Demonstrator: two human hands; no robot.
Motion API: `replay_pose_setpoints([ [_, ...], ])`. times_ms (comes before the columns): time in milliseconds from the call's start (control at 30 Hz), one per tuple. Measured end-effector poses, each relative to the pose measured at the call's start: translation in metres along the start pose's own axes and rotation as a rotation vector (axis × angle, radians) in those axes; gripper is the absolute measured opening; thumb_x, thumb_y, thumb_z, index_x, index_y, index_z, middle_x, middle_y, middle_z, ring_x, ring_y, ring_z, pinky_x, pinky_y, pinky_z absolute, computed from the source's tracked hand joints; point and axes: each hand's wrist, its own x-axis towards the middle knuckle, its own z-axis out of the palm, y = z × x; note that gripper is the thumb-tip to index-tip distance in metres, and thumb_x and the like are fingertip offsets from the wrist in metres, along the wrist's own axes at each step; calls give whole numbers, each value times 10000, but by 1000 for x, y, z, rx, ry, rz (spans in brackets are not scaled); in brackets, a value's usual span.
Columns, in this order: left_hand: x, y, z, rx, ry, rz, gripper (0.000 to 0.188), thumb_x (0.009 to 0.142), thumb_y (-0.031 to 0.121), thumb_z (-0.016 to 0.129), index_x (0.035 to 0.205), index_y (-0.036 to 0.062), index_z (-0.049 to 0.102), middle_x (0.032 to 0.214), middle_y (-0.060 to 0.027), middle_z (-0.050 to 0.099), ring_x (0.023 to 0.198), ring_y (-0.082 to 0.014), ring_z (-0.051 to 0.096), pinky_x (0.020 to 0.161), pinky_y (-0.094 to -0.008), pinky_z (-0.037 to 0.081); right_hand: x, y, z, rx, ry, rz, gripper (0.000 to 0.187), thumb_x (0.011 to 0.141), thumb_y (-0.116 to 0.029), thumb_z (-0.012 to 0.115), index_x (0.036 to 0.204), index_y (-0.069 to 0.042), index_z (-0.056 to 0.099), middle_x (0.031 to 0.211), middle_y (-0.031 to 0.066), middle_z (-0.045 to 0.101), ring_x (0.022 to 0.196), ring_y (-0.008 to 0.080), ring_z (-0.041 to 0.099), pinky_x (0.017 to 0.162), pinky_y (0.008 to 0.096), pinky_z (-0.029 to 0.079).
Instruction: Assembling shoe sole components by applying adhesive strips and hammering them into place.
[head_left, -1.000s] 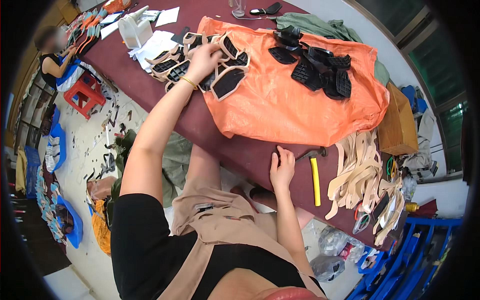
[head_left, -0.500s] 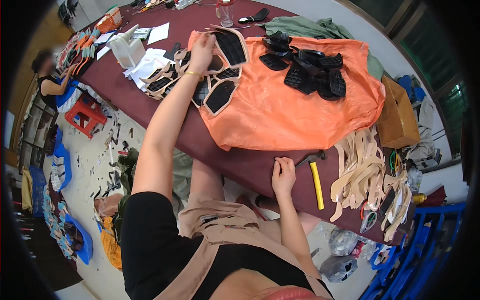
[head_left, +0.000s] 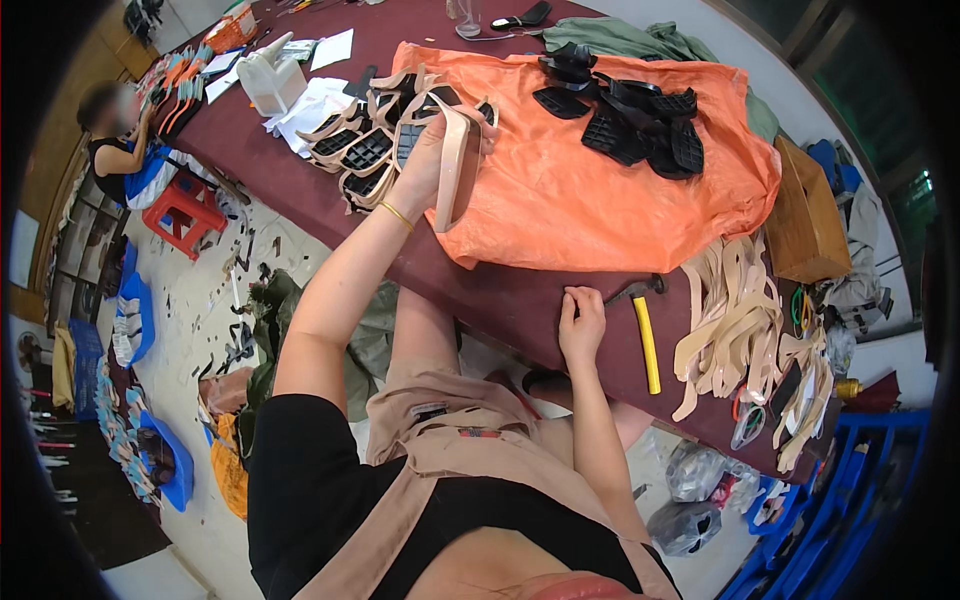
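Observation:
My left hand (head_left: 432,160) grips a beige-edged shoe sole piece (head_left: 453,180), tilted up on its side above the near left part of an orange sheet (head_left: 560,220). Just beyond and left of that hand lies a pile of similar beige-rimmed sole pieces (head_left: 366,152) with black gridded faces. My right hand (head_left: 582,325) rests at the table's near edge, its fingers curled in with nothing visible in them. Right beside it lies a hammer (head_left: 648,345) with a yellow handle and dark head.
Black gridded sole pieces (head_left: 640,125) sit on the orange sheet. Beige strips (head_left: 735,320) are heaped at the right, near scissors (head_left: 748,428) and a brown box (head_left: 808,215). A white container (head_left: 270,85) stands far left; a co-worker (head_left: 118,150) sits beyond a red stool (head_left: 185,212).
My left hand has drawn back from the pile toward me, turning the beige-edged sole piece on its side. The right hand stays by the hammer. The view has shifted slightly.

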Motion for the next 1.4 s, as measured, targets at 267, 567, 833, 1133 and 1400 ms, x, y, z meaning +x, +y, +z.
replay_pose_setpoints([
  [267, 48, -13, -67, 1709, -244, 261, 230, 879, 118, 510, 1035, 39, 661, 842, -123, 603, 767, -244, 567, 729, -337, 447, -2, 15, -1, -79, 57, 6, 110, 823, -119, 586, 903, -67, 640, 940, 109, 583, 896, 296, 577, 758, 385, 483],
  [567, 27, -20, -62, 2204, 242, 390, 474, 791, 186, 662, 1238, 116, 520, 1131, -151, 496, 1002, -336, 480, 850, -439, 392, -10, 9, -64, 410, 229, 249, 90, 854, -26, 573, 906, -5, 643, 853, 83, 600, 631, 137, 599, 572, 257, 485],
  [833, -41, -103, 18, 1421, -112, 269, 152, 806, 32, 596, 957, 19, 598, 893, -135, 563, 813, -279, 540, 750, -351, 443, 31, 135, -211, -846, 207, 479, 280, 787, -212, 644, 941, 15, 591, 915, 147, 591, 876, 326, 534, 746, 445, 432],
  [1133, -40, -232, 162, -334, -177, -882, 406, 972, 357, 392, 1177, 31, 521, 1078, -96, 602, 926, -187, 590, 844, -324, 465, -19, -12, -185, 659, -296, 661, 176, 917, -241, 558, 937, -75, 614, 663, -5, 607, 494, 35, 475, 447, 177, 363],
  [1400, -27, -184, 149, -57, -153, -450, 257, 943, 181, 485, 1158, 43, 508, 1008, -61, 616, 823, -95, 585, 758, -258, 474, -80, -2, -141, 520, -230, 570, 154, 889, -147, 593, 950, -6, 597, 826, 44, 629, 682, 84, 558, 618, 216, 439],
])
